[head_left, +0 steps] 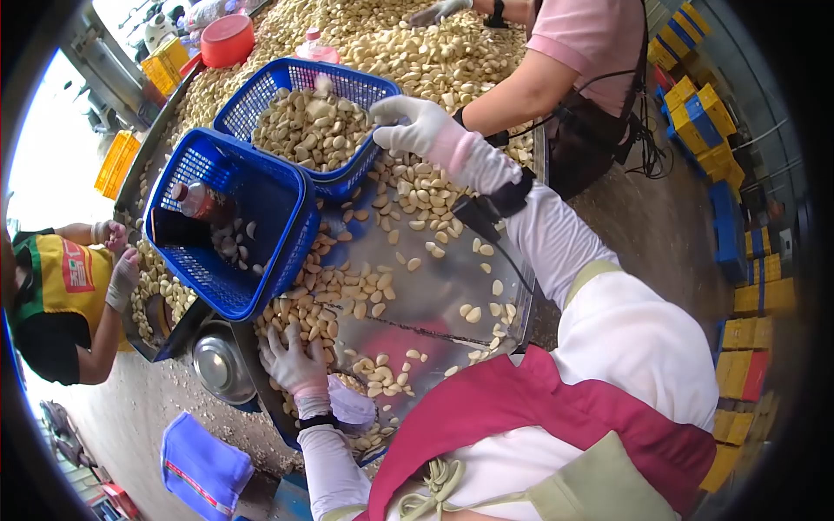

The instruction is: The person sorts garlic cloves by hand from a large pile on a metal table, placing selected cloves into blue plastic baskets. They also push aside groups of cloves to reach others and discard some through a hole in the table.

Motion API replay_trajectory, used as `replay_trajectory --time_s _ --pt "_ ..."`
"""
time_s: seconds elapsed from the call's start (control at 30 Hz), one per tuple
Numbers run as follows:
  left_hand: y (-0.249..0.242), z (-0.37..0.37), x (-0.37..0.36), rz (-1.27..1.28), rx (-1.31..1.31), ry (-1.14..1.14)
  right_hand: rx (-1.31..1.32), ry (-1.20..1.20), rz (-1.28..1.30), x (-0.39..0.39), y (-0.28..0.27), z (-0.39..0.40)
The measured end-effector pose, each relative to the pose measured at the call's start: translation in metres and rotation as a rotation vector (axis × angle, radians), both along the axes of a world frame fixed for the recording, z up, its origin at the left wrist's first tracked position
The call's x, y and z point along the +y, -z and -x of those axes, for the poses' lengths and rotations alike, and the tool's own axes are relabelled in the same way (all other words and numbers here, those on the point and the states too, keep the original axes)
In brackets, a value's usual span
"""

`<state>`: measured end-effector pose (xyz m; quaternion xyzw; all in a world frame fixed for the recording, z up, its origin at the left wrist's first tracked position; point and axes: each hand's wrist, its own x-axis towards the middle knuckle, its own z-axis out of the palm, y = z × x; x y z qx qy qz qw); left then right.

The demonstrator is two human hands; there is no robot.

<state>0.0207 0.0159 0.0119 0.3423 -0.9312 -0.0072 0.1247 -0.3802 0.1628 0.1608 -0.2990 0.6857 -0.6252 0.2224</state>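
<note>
My left hand [295, 360], in a pale glove, lies with fingers spread on cream-coloured, clam-like pieces [365, 282] at the table's near left edge. My right hand [417, 130], also gloved, is at the right rim of the farther blue basket [352, 178]. Its fingers are curved, with a gap between thumb and fingertips; I see nothing held in it. That basket holds a heap of brownish clam-like pieces [313, 130]. Partly overlapping it is a nearer blue basket [233, 304], containing a bottle [204, 204], a dark flat object [181, 228] and a few whitish bits.
A large pile [434, 52] of pieces covers the far table. Co-workers stand at the left [65, 286] and upper right [591, 52]. Around the table are a red basin [228, 41], a round metal object [219, 360], a blue-purple cloth [204, 464] and yellow crates [695, 122].
</note>
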Motion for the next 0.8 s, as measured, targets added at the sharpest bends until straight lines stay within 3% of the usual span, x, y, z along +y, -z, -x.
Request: replay_trajectory --time_s 0.07,0.1,0.17,0.23,0.27,0.3,0.37,0.43,0.47,0.53,0.57,0.63,0.8 --pt "0.004 -0.001 -0.003 0.014 0.032 0.012 0.364 -0.154 -0.499 -0.002 0.04 0.034" --pt "0.006 -0.001 -0.003 0.018 0.056 0.011 0.465 -0.284 -0.965 -0.004 0.032 0.026" --pt "0.005 0.0 -0.003 0.019 0.06 0.016 0.66 -0.371 -1.212 0.016 0.081 0.025" --pt "0.005 -0.001 -0.002 0.009 0.066 0.017 0.713 -0.207 -1.207 0.027 0.087 -0.017" --pt "0.006 -0.002 -0.001 0.008 0.059 0.008 0.705 -0.166 -1.142 0.031 0.117 -0.026" --pt "0.006 -0.002 -0.001 0.02 0.066 0.012 0.701 -0.328 -1.182 0.032 0.09 -0.049" --pt "0.006 -0.002 -0.003 0.029 0.069 0.021 0.738 -0.587 -1.015 0.045 0.102 -0.056" --pt "0.005 -0.002 -0.003 0.012 0.028 0.02 0.499 -0.552 -0.781 0.056 0.065 -0.039" --pt "0.006 -0.002 -0.003 0.014 0.034 0.018 0.335 -0.418 -1.012 0.055 0.052 -0.019" --pt "0.006 -0.001 -0.002 0.012 0.031 0.022 0.535 -0.044 -1.131 0.082 0.067 0.019" --pt "0.005 -0.001 -0.002 0.016 0.034 0.02 0.612 -0.027 -1.143 0.095 0.076 0.037" --pt "0.009 0.0 -0.005 0.036 0.053 0.034 0.508 0.029 -1.338 0.088 0.08 0.027" --pt "0.009 -0.001 -0.004 0.083 0.052 0.044 0.449 -0.35 -1.393 0.086 0.052 -0.058"
